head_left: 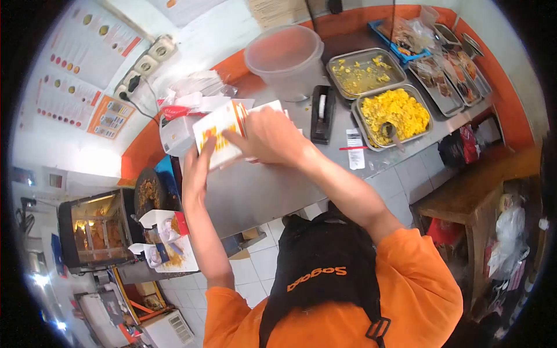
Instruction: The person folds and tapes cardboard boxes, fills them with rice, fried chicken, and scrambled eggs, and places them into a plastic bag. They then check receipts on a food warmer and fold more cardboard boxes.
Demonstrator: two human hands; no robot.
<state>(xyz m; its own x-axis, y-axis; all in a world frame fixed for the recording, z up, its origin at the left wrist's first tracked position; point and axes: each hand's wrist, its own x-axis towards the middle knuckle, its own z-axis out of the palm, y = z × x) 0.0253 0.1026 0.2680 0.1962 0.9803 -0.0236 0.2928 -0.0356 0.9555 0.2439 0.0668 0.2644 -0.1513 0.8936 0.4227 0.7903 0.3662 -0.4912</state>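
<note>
A white box with orange and yellow print point(217, 134) is held above the steel counter, towards its left end. My left hand point(198, 169) grips the box at its lower left side, the fingers on its printed face. My right hand point(266, 136) is closed at the box's right side, and its fingertips are partly hidden. Behind my right hand shows more white card point(274, 106). To the right of the hands a black tape dispenser point(322, 114) stands on the counter, with a printed slip point(355, 149) beyond it.
A large clear bucket point(284, 61) stands behind the hands. At the right are a tray of yellow food point(394, 116) with a ladle, a tray with less food point(366, 71), and several trays of bagged items. A wooden table point(464, 191) is at lower right.
</note>
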